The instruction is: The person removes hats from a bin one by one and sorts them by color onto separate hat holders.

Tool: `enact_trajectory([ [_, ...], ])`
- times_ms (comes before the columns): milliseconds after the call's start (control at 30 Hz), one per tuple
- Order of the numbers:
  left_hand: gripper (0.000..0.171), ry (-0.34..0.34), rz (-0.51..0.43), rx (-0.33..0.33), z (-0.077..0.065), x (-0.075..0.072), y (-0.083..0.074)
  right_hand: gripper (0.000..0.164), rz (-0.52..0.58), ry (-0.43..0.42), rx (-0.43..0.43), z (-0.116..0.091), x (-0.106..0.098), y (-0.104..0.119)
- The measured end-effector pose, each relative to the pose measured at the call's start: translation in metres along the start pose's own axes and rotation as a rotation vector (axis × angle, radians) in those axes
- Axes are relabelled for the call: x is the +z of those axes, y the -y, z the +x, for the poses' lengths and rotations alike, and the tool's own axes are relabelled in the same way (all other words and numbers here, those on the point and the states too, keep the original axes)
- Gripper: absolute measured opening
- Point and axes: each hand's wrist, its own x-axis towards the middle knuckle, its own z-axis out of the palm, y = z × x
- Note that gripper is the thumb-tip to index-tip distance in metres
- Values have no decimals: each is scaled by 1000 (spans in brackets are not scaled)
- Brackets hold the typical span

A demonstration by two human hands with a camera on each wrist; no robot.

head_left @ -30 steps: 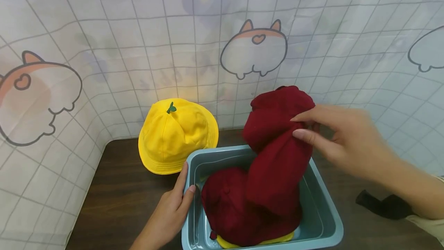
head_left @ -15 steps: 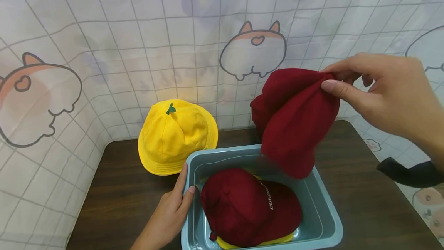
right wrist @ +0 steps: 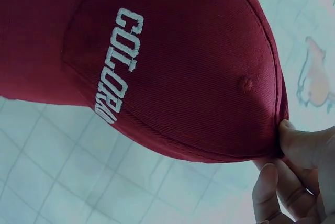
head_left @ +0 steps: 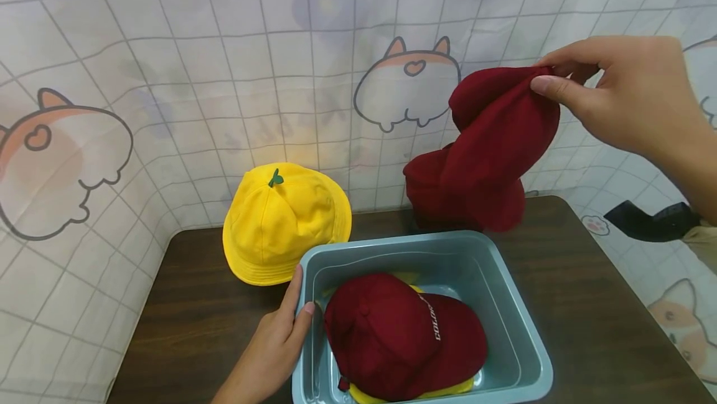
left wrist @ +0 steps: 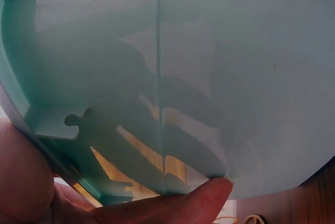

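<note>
My right hand [head_left: 633, 89] pinches a dark red baseball cap [head_left: 504, 124] by the edge of its crown and holds it up behind the basin's right corner. White lettering and the top button of this cap [right wrist: 193, 72] show in the right wrist view. My left hand [head_left: 274, 335] grips the left rim of a blue-grey plastic basin [head_left: 518, 304], thumb over the edge; the left wrist view shows the basin's outer side [left wrist: 251, 72]. Inside lies another dark red cap [head_left: 386, 329] with white lettering, over something yellow [head_left: 448, 388], mostly hidden.
A yellow bucket hat [head_left: 285, 223] with a green sprout stands left behind the basin. Behind the basin is more dark red cloth [head_left: 426, 180], apparently another cap, partly covered by the held one. The dark wooden table [head_left: 179, 310] meets a white grid-patterned sheet [head_left: 252, 49].
My right hand has lifted the dark red cap out of the basin, up and to the right, uncovering the lettered cap below. The left hand stays on the rim.
</note>
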Motion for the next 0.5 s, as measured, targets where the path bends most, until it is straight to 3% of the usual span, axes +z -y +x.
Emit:
enact_trajectory([
  [300,66,8,-2,-8,-1,-1,1,37,1,44,33,21,7,-11],
  [500,66,-5,6,-7,-2,-1,0,37,28,72,29,33,24,-8],
])
